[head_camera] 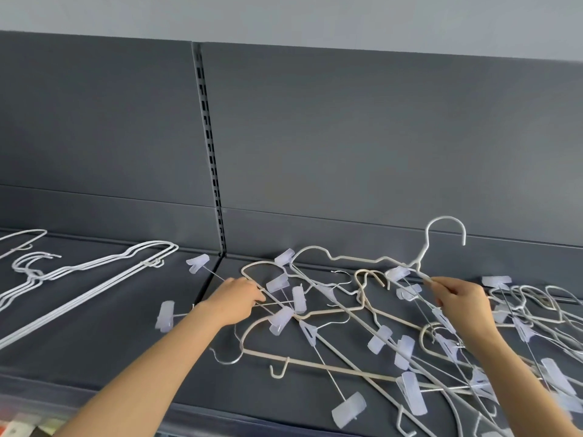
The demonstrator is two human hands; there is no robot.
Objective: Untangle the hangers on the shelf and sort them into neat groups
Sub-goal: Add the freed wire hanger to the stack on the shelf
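The shelf [110, 335] is dark grey, and most of its right half is covered by a tangle of hangers [383, 337], beige and white wire frames crossed with thin rods that carry translucent clips. Over on the left lies a tidy stack of white wire hangers [94, 294], nested together and well apart from the mess. The person's left hand [235, 299] is curled at the tangle's left edge, fingers closed round a thin rod of a clip hanger [198, 263]. The right hand [460, 298] pinches the shoulder of a white hanger [422, 255] between thumb and fingertips, just below its neck; that hanger is tilted up, its hook standing clear above the pile against the back panel [378, 137].
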